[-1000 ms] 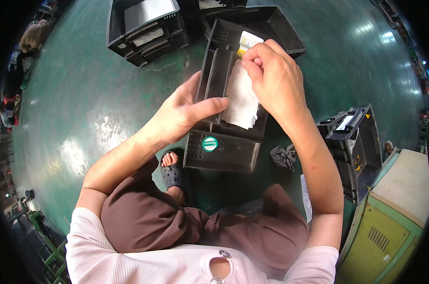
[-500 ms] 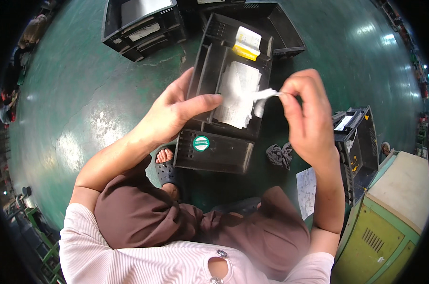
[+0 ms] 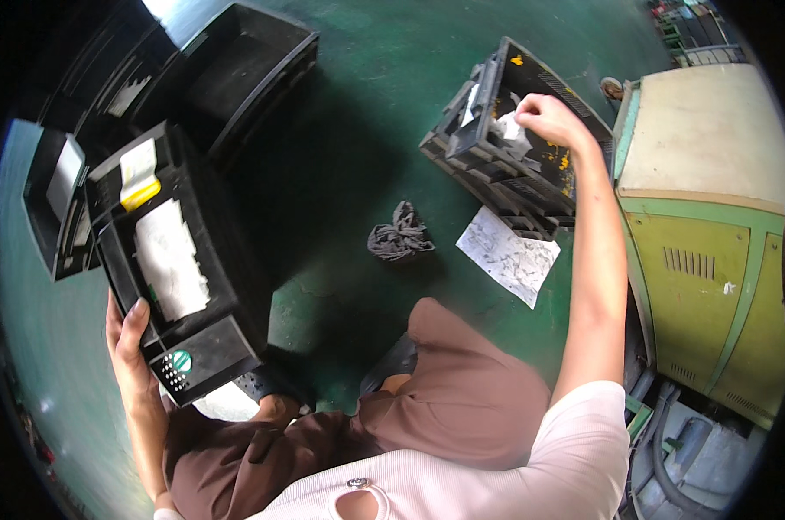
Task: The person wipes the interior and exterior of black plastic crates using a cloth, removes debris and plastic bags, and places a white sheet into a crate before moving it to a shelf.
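Observation:
On the left, my left hand (image 3: pixel 131 342) grips the lower left side of a black plastic crate (image 3: pixel 228 286), which is held tilted above the floor. A torn white paper label (image 3: pixel 169 260) is stuck on its side, above a round green sticker (image 3: pixel 182 361). A white and yellow card (image 3: pixel 139 173) sits near its upper end. My right arm reaches out over another black crate (image 3: pixel 488 156) at the right. There my right hand (image 3: pixel 548 120) is closed in a pinch, with a crumpled white paper scrap (image 3: pixel 511 134) directly at its fingertips.
Yellow bits (image 3: pixel 566 162) lie inside the right crate. A printed sheet (image 3: pixel 509 256) and a bundled grey cloth (image 3: pixel 399 234) are on the green floor. A green and cream metal cabinet (image 3: pixel 704 269) stands at the right. More black crates (image 3: pixel 236 65) stand at the upper left.
My right hand has moved away from the held crate, out over the right crate, with the torn paper strip. The view has swung right, and the held crate now appears farther left.

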The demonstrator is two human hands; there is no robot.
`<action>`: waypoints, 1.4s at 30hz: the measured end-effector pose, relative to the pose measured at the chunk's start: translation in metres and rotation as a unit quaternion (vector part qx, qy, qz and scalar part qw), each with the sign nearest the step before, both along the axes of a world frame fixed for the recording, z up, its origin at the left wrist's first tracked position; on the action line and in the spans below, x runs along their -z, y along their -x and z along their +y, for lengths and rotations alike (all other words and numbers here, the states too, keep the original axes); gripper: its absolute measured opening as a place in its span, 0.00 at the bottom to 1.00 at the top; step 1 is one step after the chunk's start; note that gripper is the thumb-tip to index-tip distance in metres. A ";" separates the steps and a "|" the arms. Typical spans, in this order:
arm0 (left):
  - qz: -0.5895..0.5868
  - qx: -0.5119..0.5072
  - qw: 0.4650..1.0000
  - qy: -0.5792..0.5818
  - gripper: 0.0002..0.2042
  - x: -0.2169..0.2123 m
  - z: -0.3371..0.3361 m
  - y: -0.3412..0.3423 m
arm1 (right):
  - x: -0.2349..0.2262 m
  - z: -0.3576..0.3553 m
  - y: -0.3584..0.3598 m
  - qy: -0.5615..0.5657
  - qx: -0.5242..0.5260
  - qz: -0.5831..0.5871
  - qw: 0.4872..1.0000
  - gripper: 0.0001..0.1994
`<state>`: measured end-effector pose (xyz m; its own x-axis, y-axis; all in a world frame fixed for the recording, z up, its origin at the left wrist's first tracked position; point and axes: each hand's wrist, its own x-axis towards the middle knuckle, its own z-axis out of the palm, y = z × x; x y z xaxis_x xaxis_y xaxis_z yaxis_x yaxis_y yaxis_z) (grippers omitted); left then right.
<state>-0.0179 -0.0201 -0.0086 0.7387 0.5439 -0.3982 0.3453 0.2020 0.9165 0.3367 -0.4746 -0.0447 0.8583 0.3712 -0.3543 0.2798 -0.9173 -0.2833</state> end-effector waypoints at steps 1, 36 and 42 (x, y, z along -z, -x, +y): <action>0.002 0.000 1.000 -0.015 0.27 0.000 0.001 0.001 | 0.012 -0.010 -0.004 0.020 0.019 0.006 1.000 0.13; 0.183 0.111 0.934 -0.284 0.31 0.202 -0.210 -0.264 | 0.076 -0.050 -0.017 -0.004 0.042 -0.071 0.997 0.17; 0.168 0.162 0.941 -0.244 0.33 0.217 -0.201 -0.248 | 0.062 -0.049 -0.010 -0.065 0.054 -0.110 0.990 0.13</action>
<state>0.2297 -0.2209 -0.2258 0.7741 0.4899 -0.4010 0.6036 -0.3802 0.7008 0.3470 -0.5237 -0.1063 0.9466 0.3031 -0.1096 0.2500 -0.9051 -0.3438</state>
